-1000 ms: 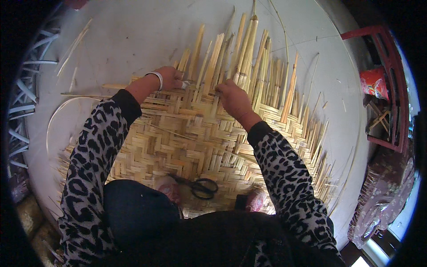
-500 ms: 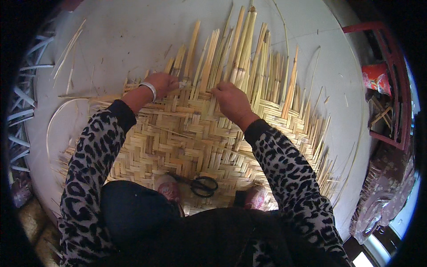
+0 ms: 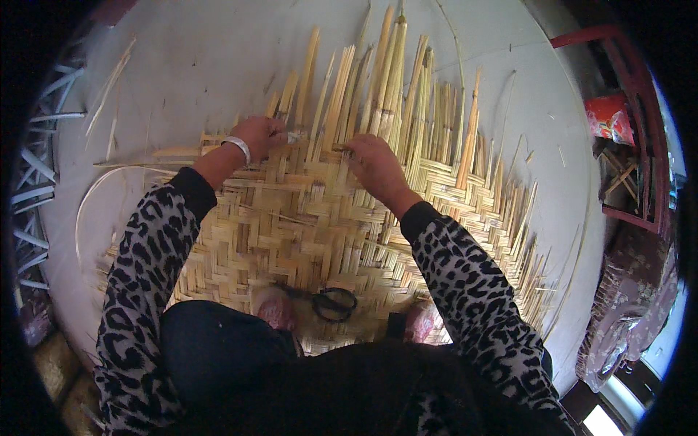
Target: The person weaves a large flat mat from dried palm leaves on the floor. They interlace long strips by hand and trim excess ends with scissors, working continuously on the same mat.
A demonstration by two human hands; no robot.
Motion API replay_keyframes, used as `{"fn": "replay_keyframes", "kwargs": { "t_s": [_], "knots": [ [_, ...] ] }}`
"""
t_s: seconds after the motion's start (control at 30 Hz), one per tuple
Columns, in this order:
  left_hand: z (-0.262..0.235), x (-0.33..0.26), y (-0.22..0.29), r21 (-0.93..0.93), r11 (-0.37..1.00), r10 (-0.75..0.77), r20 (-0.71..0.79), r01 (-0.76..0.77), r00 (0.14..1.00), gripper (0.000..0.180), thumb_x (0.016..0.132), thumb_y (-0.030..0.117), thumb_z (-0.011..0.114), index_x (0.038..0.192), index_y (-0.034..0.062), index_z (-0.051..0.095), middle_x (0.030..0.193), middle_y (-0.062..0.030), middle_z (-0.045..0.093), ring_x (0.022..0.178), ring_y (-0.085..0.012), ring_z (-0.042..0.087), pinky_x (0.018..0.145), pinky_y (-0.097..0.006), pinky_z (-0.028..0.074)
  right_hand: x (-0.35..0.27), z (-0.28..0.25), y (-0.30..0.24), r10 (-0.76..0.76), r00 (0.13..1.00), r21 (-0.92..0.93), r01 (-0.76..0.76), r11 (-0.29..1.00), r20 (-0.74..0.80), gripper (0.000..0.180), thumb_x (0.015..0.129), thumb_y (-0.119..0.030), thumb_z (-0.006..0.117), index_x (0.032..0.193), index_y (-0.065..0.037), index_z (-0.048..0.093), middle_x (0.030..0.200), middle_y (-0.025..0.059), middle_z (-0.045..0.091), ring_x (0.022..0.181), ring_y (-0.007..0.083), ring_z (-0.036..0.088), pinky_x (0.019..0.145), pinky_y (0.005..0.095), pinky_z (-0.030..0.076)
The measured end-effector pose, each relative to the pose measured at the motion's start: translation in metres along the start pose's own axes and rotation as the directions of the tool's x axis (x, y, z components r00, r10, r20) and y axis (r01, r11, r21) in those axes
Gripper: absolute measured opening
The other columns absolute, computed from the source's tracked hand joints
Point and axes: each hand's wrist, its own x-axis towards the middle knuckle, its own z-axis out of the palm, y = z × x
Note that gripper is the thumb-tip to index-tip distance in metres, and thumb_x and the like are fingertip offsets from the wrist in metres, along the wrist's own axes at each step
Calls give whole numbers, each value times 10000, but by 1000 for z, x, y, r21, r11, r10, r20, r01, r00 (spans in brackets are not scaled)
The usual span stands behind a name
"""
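Observation:
A herringbone mat of pale split reed strips [image 3: 291, 243] spreads across the floor, its loose strip ends [image 3: 392, 80] standing out along the far edge. My left hand [image 3: 259, 138], with a silvery bracelet at the wrist, is closed at that edge, left of centre. A short pale strip end shows at its fingertips. To its right my right hand [image 3: 375, 163] is closed with thumb and fingers pinched on a reed strip at the bases of the loose ends. How far the strips run inside the fingers is hidden.
Black-handled scissors [image 3: 334, 304] lie on the mat between my pink shoes [image 3: 278, 311]. Stray slivers [image 3: 110, 83] are scattered on the pale floor at left. A dark red frame [image 3: 658, 138] and a patterned cloth [image 3: 627, 305] stand at right; grey metal bars [image 3: 36, 163] line the left.
The whole view has shifted slightly, moving the scene a little to the left and up. Both hands stay at the same place on the mat's far edge, still closed.

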Motion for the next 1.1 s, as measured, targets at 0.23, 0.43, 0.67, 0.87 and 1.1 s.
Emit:
{"fn": "replay_keyframes", "kwargs": {
  "t_s": [0.23, 0.43, 0.67, 0.87, 1.1],
  "knots": [
    [-1, -5, 15, 201, 979, 71, -153, -39, 986, 291, 911, 377, 545, 897, 94, 615, 847, -156, 654, 831, -377, 630, 720, -504, 488, 5, -1, -4, -5, 1000, -51, 6, 999, 27, 204, 812, -66, 648, 1012, -28, 643, 1035, 157, 610, 1005, 360, 571, 887, 430, 477],
    [2, 5, 13, 190, 981, 59, -82, -42, 995, 286, 910, 359, 559, 947, 79, 602, 868, -163, 658, 838, -391, 625, 728, -498, 490, 28, -6, -3, 109, 964, -216, -55, 975, 243, 118, 829, -98, 597, 935, -69, 638, 944, 149, 581, 940, 368, 592, 800, 457, 492],
    [-8, 4, 18, 142, 989, 37, 103, -52, 994, 294, 884, 347, 585, 1011, 86, 636, 934, -175, 664, 894, -380, 626, 780, -474, 490, 33, -12, -11, 104, 951, -251, -29, 968, 290, 121, 831, -105, 564, 909, -84, 653, 937, 137, 584, 943, 356, 596, 790, 456, 496],
    [-3, 2, 19, 113, 992, 54, 61, -60, 997, 292, 854, 348, 597, 980, 98, 679, 985, -161, 678, 935, -360, 633, 799, -468, 491, 2, -5, -19, 1, 970, -308, 76, 948, 242, 201, 824, -49, 560, 1017, -23, 610, 1060, 146, 571, 1033, 353, 557, 881, 441, 473],
    [9, 8, 5, 12, 999, 31, 22, -32, 999, 237, 872, 298, 615, 858, 62, 598, 811, -169, 635, 751, -358, 607, 686, -464, 470, -45, -12, -25, -94, 996, -224, 91, 970, -7, 250, 839, -137, 631, 1058, -17, 610, 1172, 167, 574, 1104, 365, 520, 940, 435, 439]
  ]
}}
